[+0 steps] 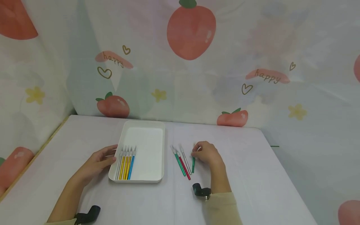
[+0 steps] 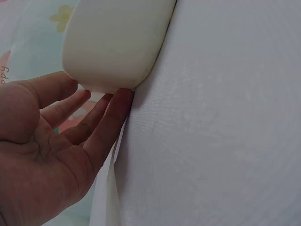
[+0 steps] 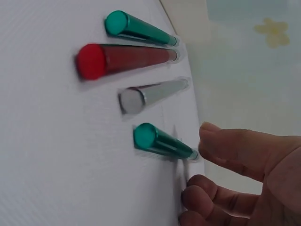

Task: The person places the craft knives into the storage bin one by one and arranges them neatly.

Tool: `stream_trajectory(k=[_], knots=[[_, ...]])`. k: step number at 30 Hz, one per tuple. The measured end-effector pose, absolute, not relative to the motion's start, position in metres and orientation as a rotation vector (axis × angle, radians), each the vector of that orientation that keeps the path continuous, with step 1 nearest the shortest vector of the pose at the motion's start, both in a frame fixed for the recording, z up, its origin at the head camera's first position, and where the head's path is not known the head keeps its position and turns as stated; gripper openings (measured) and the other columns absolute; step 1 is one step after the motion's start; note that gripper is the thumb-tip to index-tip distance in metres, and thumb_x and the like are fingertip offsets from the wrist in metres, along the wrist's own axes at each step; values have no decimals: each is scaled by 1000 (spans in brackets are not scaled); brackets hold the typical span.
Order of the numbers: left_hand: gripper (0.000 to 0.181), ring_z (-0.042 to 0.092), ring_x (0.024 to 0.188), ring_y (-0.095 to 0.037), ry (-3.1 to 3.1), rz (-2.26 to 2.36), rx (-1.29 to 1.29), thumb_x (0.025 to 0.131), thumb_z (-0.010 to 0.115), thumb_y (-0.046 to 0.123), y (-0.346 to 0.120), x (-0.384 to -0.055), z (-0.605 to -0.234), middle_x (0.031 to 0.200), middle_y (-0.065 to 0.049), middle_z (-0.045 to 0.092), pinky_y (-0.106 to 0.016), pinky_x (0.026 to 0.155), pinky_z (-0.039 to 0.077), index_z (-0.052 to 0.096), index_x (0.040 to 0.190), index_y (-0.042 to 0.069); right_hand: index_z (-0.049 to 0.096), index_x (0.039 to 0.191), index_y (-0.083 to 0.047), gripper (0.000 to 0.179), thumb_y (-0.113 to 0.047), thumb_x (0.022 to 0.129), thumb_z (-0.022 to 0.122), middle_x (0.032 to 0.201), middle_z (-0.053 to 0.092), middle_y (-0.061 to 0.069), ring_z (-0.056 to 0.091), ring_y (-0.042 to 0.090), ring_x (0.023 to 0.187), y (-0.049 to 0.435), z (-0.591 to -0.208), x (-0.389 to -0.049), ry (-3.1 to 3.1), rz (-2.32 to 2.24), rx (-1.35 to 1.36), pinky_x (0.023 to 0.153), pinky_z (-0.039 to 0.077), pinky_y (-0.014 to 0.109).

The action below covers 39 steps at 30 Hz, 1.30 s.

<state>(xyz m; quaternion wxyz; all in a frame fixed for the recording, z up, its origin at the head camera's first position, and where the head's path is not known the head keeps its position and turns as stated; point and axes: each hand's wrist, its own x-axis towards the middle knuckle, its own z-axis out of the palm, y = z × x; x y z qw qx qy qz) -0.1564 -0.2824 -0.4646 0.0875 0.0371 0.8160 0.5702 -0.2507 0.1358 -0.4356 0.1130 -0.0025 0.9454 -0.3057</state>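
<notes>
My left hand (image 1: pixel 97 162) rests against the left side of a white tray (image 1: pixel 150 150), its extended fingertips (image 2: pixel 120 101) touching the tray's outer wall (image 2: pixel 110 61). Inside the tray, several capped hobby knives (image 1: pixel 127 165) in silver, gold and blue lie side by side. To the tray's right, my right hand (image 1: pixel 207 153) pinches the clear-capped end of a green hobby knife (image 3: pixel 162 142) with thumb and finger; its handle lies on the table. Just left of it lie a silver hobby knife (image 3: pixel 153 95), a red one (image 3: pixel 127 61) and another green one (image 3: pixel 143 30).
A white cloth covers the table (image 1: pixel 253 181). Behind it hangs a backdrop (image 1: pixel 180 81) printed with fruit, hearts and flowers, which also runs along the left. Black camera mounts (image 1: pixel 201 190) sit at both wrists.
</notes>
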Motion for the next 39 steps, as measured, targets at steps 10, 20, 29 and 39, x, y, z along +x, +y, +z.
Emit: stream_trajectory(k=[10, 20, 29, 39], knots=[[62, 48, 132, -41, 2431, 1713, 126, 100, 61, 22, -284, -158, -467, 150, -27, 43, -18, 90, 48, 34, 153, 4, 58, 132, -15, 65, 1, 74, 81, 104, 65, 12, 59, 28, 89, 132, -439, -250, 2813, -896, 111, 70, 51, 39], [63, 47, 133, -39, 2444, 1685, 103, 100, 61, 24, -285, -158, -466, 150, -25, 43, -20, 93, 47, 34, 154, 6, 59, 136, -11, 56, -4, 82, 71, 108, 66, 12, 61, 26, 89, 129, -437, -248, 2821, -890, 95, 72, 52, 40], [62, 49, 131, -41, 2420, 1725, 123, 100, 61, 22, -285, -157, -468, 148, -27, 43, -17, 90, 48, 35, 153, 2, 62, 133, -15, 52, -2, 83, 66, 104, 66, 8, 62, 21, 83, 115, -428, -248, 2745, -1160, -120, 64, 51, 30], [61, 48, 133, -42, 2429, 1723, 131, 101, 61, 21, -284, -157, -466, 149, -27, 44, -14, 90, 46, 35, 153, 2, 59, 136, -16, 56, 2, 83, 64, 111, 61, 13, 62, 24, 88, 82, -419, -241, 2324, -1643, -425, 74, 57, 36]])
